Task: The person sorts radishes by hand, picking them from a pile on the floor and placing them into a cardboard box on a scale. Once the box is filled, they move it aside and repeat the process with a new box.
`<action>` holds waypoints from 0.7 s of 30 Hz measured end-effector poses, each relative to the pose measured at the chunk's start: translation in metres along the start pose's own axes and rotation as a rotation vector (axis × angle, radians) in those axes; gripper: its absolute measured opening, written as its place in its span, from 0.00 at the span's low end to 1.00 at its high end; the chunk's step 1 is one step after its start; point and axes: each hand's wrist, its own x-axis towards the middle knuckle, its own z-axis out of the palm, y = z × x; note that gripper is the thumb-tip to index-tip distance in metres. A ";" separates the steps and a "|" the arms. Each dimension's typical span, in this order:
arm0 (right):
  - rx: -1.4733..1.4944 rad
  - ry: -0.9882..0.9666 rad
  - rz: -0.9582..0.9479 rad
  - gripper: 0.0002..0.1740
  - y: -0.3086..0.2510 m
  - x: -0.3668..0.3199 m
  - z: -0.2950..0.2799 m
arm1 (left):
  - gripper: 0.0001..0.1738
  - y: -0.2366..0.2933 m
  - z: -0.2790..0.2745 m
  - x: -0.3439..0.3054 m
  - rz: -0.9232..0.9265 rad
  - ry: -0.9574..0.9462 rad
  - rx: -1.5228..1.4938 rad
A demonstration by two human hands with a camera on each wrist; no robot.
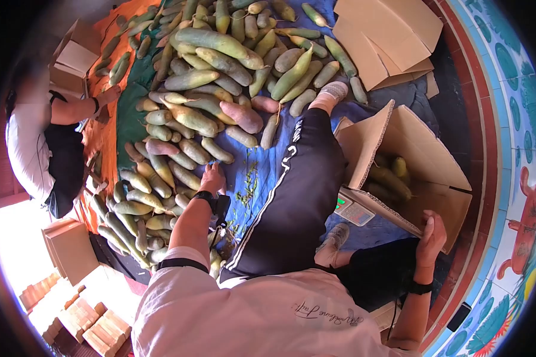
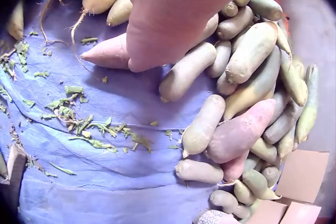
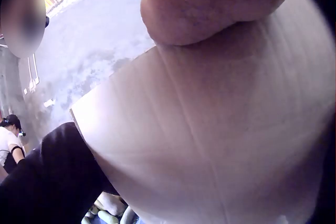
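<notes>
My left hand is at the near edge of a big pile of green, yellowish and pink radishes. In the left wrist view this hand covers most of a pink radish, its tip showing beside the thumb side; the fingertips are hidden, so a grip cannot be told. My right hand rests at the edge of an open cardboard box, fingers loosely bent. Several radishes lie inside the box. In the right wrist view the hand touches the cardboard flap; its fingertips are hidden.
Beside the box is a scale with a lit green display. Leaf scraps lie on the blue tarp. Flattened cardboard lies beyond the pile. Another person crouches at the far left, near folded cartons.
</notes>
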 end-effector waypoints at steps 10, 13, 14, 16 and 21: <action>-0.008 0.030 -0.024 0.17 -0.006 0.002 0.000 | 0.34 -0.028 0.043 -0.010 -0.028 -0.047 0.237; -0.017 0.049 -0.042 0.16 -0.005 0.002 -0.001 | 0.46 -0.024 0.021 -0.038 -0.025 -0.108 0.169; -0.035 0.057 -0.061 0.15 -0.005 0.002 -0.001 | 0.51 -0.028 0.023 -0.039 -0.025 -0.131 0.146; -0.050 0.079 -0.073 0.14 -0.004 0.001 0.000 | 0.45 -0.026 0.029 -0.046 -0.034 -0.116 0.184; -0.094 0.120 -0.133 0.09 -0.002 -0.002 0.000 | 0.40 -0.002 0.017 -0.071 -0.006 -0.104 0.276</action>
